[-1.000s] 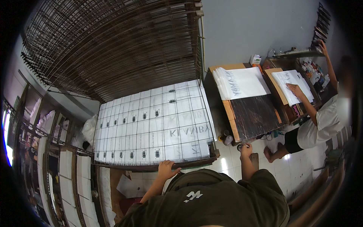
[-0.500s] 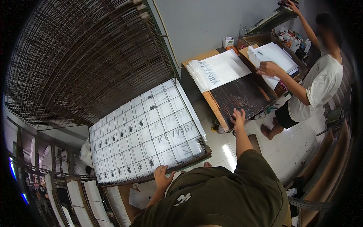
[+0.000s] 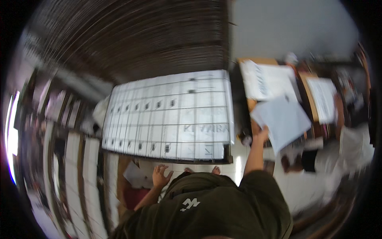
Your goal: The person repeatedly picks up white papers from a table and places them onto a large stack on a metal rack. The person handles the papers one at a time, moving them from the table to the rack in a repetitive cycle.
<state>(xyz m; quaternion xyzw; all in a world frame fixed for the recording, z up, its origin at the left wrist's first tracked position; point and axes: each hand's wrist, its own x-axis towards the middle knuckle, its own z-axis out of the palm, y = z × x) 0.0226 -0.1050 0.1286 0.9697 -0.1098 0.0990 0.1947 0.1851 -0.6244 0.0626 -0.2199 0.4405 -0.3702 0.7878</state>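
Note:
My right hand (image 3: 260,137) is closed on the near left edge of a white sheet (image 3: 284,123). The sheet is held out flat over the dark work table, with a small dark mark near its far edge. My left hand (image 3: 160,177) is empty, fingers apart, just off the front edge of the drying rack (image 3: 191,161). White printed sheets (image 3: 159,123) lie on the rack's wire grid, bearing dark lettering and small dark marks. Behind the held sheet, a stack of white printed sheets (image 3: 274,81) rests on the table.
Raised wire shelves (image 3: 139,36) hang over the rack's far side. To the right, a co-worker in a white shirt (image 3: 346,147) reaches toward a white sheet on a board (image 3: 322,99). Shelving with white stacks (image 3: 73,171) stands at left. My feet are on white floor tiles (image 3: 238,159).
My right hand, empty before, now grips the white sheet. My left hand has come off the rack edge. The view has turned, and the co-worker's raised frame is no longer clearly visible.

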